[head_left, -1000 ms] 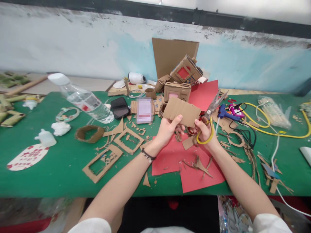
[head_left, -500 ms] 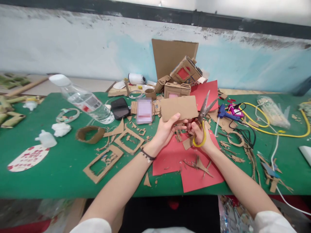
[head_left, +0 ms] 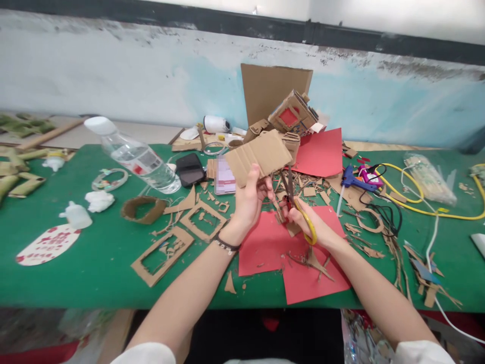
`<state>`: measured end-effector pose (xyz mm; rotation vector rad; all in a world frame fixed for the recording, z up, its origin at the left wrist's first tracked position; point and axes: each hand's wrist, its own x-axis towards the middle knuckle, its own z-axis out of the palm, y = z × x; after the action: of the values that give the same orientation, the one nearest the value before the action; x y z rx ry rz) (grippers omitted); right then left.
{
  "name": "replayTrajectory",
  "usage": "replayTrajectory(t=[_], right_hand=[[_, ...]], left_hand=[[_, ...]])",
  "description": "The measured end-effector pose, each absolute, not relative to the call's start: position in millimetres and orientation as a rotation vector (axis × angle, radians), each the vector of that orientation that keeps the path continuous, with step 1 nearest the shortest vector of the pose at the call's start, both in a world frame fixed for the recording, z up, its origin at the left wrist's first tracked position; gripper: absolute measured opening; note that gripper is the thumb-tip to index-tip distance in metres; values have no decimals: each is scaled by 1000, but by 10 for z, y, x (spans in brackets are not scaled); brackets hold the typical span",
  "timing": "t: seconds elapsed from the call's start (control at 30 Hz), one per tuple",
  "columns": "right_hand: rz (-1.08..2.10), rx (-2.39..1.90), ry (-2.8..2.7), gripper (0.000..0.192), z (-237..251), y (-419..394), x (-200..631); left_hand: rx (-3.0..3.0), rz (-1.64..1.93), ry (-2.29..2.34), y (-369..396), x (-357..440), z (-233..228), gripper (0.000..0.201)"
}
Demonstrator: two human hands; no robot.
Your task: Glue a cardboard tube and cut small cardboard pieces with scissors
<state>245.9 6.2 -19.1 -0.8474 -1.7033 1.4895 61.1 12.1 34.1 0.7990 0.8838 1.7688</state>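
Corrugated cardboard piece [head_left: 258, 154] is up off the table, pinched at its lower edge by the left hand [head_left: 248, 202], thumb in front and fingers curled behind. Just right of that hand, the right hand [head_left: 308, 226] is closed through the yellow handles of the scissors [head_left: 293, 202], blades pointing up at the cardboard's bottom edge; can't tell if they're actually biting in. Under both hands lie red paper sheets [head_left: 299, 263] littered with cardboard scraps [head_left: 308, 260]. Left of the left hand sit cut-out cardboard frames [head_left: 161, 255], farther left a tipped water bottle [head_left: 138, 157]. Past the right hand, a blue glue gun [head_left: 354, 179]. Beyond the cardboard stands a little cardboard house [head_left: 292, 115].
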Motion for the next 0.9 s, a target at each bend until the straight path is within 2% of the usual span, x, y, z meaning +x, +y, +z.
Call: replayTrajectory(t=[0.1,0.27,0.57,0.9], right_hand=[[1548,-820,-1707,60,-132,54,2454],[1459,-827,-1669,56,-174,94,2440],[1422,-963,-1660,70,-113,74,2364],[1389,-1016,-1595,64,-162,80,2378]], left_hand=[[895,1745,960,80,677,303,56],[1042,1613,1035,18,757,271,61],[1086,1576,1052,29,730,270,62],[1098,1585,1074,34,734,305,66]])
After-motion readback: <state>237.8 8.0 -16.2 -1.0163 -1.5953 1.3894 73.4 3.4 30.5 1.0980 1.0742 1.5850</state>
